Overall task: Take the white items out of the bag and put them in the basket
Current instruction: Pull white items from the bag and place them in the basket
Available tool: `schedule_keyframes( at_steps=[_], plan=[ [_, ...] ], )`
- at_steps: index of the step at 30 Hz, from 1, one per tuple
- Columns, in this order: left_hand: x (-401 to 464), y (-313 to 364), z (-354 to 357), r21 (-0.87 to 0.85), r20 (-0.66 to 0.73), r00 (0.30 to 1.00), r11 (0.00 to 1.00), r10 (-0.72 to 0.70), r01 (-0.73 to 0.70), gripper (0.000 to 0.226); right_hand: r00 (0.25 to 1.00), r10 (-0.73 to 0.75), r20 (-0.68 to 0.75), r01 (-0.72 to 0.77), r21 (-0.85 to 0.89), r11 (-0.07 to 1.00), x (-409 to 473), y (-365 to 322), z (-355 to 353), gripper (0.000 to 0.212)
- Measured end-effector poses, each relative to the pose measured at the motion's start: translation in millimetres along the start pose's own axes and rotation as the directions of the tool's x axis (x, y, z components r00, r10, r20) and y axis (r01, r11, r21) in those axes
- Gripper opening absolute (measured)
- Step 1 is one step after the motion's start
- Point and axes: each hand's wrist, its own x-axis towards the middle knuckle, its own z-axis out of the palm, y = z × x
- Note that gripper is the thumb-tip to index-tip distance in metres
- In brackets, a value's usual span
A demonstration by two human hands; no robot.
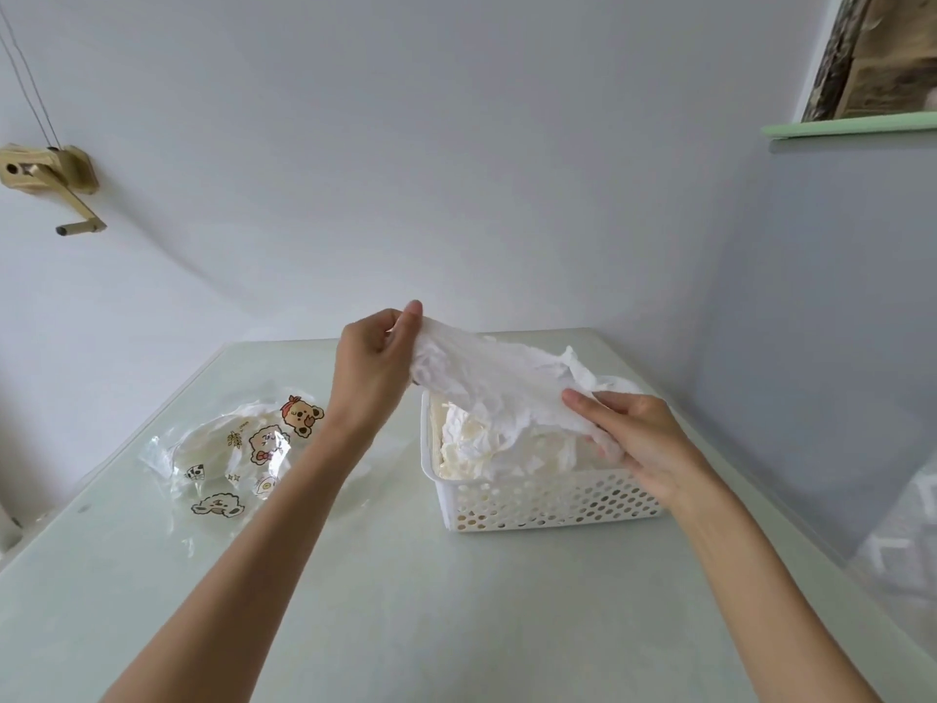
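Pale green table (pixel 456 601) with a glossy, glass-like top; faint reflections on it. It sits in a corner: plain white wall behind, grey-blue wall to the right of the right hand's fingers.

Left hand (pixel 372 365): raised above the table, fingers curled, pinching one end of a crumpled white sheet (pixel 499 383) between thumb and fingertips.

Right hand (pixel 636 438): lower, over the near right part of the basket, fingers pinching the other end of the same sheet. The sheet stretches between the two hands, sloping down from left fingers to right fingers, held in the air just above the basket.

White perforated basket (pixel 537 499): on the table directly below the stretched sheet, touching the table. More crumpled white items (pixel 471 438) lie inside it, piled up to the rim.

Clear plastic bag (pixel 238 449) printed with cartoon bears: lies flat on the table, left of the left hand's fingers and well apart from the basket. White material shows through it; how much, cannot tell.

Room: brass-coloured crank handle (pixel 56 182) fixed to the white wall, far up and left of the left fingers, thin cords rising from it. A pale green ledge (pixel 852 126) on the right wall, high above the right fingers, with something brown and mottled over it; cannot tell what.
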Motion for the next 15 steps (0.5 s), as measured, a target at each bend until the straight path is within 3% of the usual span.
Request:
schedule_keyframes(
  at_steps=[2, 4, 7, 10, 11, 13, 15],
  plan=[
    [-2, 4, -4, -0.042, 0.090, 0.996, 0.999, 0.023, -0.019, 0.041, 0.992, 0.099, 0.081, -0.094, -0.066, 0.993, -6, -3, -22, 0.016],
    [-5, 10, -7, -0.052, 0.225, 0.973, 0.998, 0.051, -0.040, 0.038, 0.980, 0.167, 0.107, -0.151, -0.142, 0.978, -11, -11, -44, 0.022],
    [-7, 22, -9, 0.012, 0.419, 0.904, 0.995, 0.088, -0.103, 0.038, 0.992, 0.036, 0.124, -0.005, -0.246, 0.969, -12, -33, -58, 0.042],
    [-8, 34, -7, 0.043, 0.583, 0.804, 0.984, 0.115, -0.172, 0.054, 0.898, -0.053, 0.436, 0.186, -0.269, 0.945, -12, -55, -16, 0.080],
    [-8, 37, -7, 0.030, 0.623, 0.773, 0.984, 0.120, -0.177, 0.058, 0.846, -0.033, 0.533, 0.224, -0.298, 0.928, -11, -57, 3, 0.079],
    [-8, 43, -11, 0.007, 0.643, 0.757, 0.987, 0.117, -0.158, 0.056, 0.774, 0.025, 0.632, 0.269, -0.364, 0.892, -12, -54, 35, 0.054],
    [-3, 43, -23, 0.026, 0.619, 0.781, 0.992, 0.083, -0.125, 0.043, 0.795, 0.034, 0.606, 0.274, -0.407, 0.871, -15, -49, 40, 0.039]
  ],
)
